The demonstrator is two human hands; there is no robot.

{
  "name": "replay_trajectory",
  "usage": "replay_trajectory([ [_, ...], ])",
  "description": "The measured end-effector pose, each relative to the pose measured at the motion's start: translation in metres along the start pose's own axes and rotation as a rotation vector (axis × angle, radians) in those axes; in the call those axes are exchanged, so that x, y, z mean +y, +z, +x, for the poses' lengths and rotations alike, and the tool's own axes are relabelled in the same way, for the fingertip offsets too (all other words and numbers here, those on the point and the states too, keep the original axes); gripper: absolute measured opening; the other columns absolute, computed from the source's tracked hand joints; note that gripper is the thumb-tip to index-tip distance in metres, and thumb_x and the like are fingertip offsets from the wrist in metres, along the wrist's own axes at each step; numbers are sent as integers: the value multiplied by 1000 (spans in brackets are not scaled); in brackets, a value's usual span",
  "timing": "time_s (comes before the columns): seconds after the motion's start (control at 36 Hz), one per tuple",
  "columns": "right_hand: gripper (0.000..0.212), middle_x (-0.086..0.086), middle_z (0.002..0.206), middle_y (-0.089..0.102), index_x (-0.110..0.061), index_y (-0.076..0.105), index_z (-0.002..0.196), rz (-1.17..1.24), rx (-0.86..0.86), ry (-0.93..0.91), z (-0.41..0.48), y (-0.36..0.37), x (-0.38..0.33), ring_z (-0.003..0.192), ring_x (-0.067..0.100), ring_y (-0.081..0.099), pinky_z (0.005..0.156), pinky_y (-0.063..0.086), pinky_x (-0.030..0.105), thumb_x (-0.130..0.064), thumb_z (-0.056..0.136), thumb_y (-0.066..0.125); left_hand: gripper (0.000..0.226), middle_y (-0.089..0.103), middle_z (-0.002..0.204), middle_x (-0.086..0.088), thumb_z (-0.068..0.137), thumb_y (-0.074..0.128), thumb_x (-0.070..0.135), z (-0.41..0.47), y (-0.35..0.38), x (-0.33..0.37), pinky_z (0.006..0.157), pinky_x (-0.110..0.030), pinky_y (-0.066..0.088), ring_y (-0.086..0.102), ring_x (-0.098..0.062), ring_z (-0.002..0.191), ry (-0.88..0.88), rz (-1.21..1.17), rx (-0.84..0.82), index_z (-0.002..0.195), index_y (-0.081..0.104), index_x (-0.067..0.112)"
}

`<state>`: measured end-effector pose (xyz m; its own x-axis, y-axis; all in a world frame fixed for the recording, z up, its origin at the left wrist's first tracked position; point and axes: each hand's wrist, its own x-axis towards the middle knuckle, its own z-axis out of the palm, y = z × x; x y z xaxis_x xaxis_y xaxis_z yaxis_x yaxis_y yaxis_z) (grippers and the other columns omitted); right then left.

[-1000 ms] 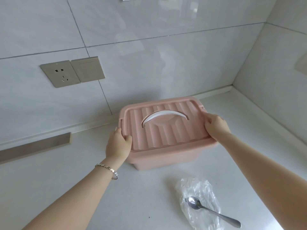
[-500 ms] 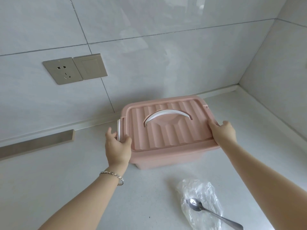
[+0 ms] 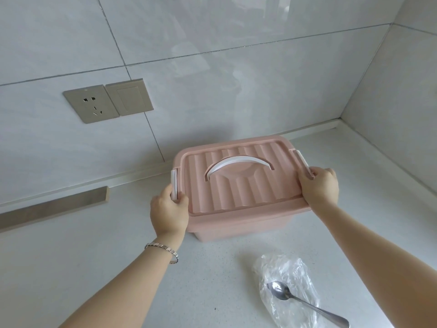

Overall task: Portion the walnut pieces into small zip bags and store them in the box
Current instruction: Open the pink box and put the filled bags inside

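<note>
Latches are swinging out now, flat a second ago; my left hand (image 3: 169, 213) is gripping the left latch (image 3: 174, 183), my right hand (image 3: 318, 187) is gripping the right latch (image 3: 300, 157); lidded box (image 3: 241, 223) is sitting near the back edge of the countertop (image 3: 94, 256).

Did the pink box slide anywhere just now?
No. The pink box keeps the same spot behind the plastic bag and spoon, while the left hand and right hand grip its white side clips.

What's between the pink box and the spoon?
Head view: bare countertop below the box, then the clear plastic bag the spoon rests on.
</note>
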<state>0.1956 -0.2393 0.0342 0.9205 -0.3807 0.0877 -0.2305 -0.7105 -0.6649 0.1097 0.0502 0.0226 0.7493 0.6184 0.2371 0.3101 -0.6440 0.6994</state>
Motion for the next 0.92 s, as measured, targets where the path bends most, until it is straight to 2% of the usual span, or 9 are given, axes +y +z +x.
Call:
replay_trajectory([
  [0.14,23,10,92,49,-5,67,93,-21,34,-12,-3,-2,-2,92,31,50,68,35,29,-22,86,54,12,61,64,-16,82,58,13,-2,-2,3,59,-39,46,56,-34,74,-7,-40,3,89,64,5],
  [0.28,33,18,121,50,-6,55,120,101,46,-28,-33,1,2,116,32,42,94,35,36,-11,89,47,19,63,78,-17,87,56,11,-7,-6,7,66,-33,41,56,-37,89,-33,-87,-29,100,65,1],
  [0.33,41,22,129,42,-8,46,130,110,32,-56,-60,6,7,120,37,37,101,31,41,-15,90,47,20,63,97,-21,90,51,14,-10,-8,4,71,-37,43,54,-40,100,-18,-71,-117,104,60,2],
  [0.36,48,24,135,35,-11,39,136,117,-7,-58,-75,8,9,124,39,33,104,29,44,-20,90,49,27,57,118,-20,92,49,17,-13,-9,3,81,-40,44,49,-38,114,-5,-61,-197,115,56,4],
  [0.42,68,26,146,12,-17,24,144,123,-126,-46,-99,10,12,133,40,21,109,26,48,-32,86,57,63,18,154,-6,91,51,34,-24,-16,2,108,-35,27,20,-20,141,20,-44,-378,144,26,11],
  [0.47,93,24,148,0,-19,15,146,78,-208,-75,-112,11,14,136,39,15,110,26,50,-44,75,69,91,-11,156,5,82,59,48,-34,-24,1,112,-31,16,-1,-10,143,57,-17,-492,148,3,20],
  [0.53,101,22,147,0,-23,17,145,56,-234,-95,-113,10,15,135,39,16,107,30,51,-50,66,73,103,-18,154,4,72,67,53,-37,-28,-3,111,-31,18,-3,-10,143,111,23,-550,147,1,26],
  [0.72,75,8,134,24,-29,45,125,53,-230,-131,-73,2,6,118,25,38,92,41,35,-45,60,81,109,-7,156,-6,59,75,57,-19,-16,-4,101,-31,34,13,-18,142,208,122,-497,146,18,23],
  [0.92,71,5,123,30,-30,47,119,-24,-296,-133,-21,18,-24,110,25,46,83,45,33,-51,60,79,105,-3,155,-5,60,75,58,22,2,9,98,-35,38,9,-19,142,163,85,-499,142,21,23],
])
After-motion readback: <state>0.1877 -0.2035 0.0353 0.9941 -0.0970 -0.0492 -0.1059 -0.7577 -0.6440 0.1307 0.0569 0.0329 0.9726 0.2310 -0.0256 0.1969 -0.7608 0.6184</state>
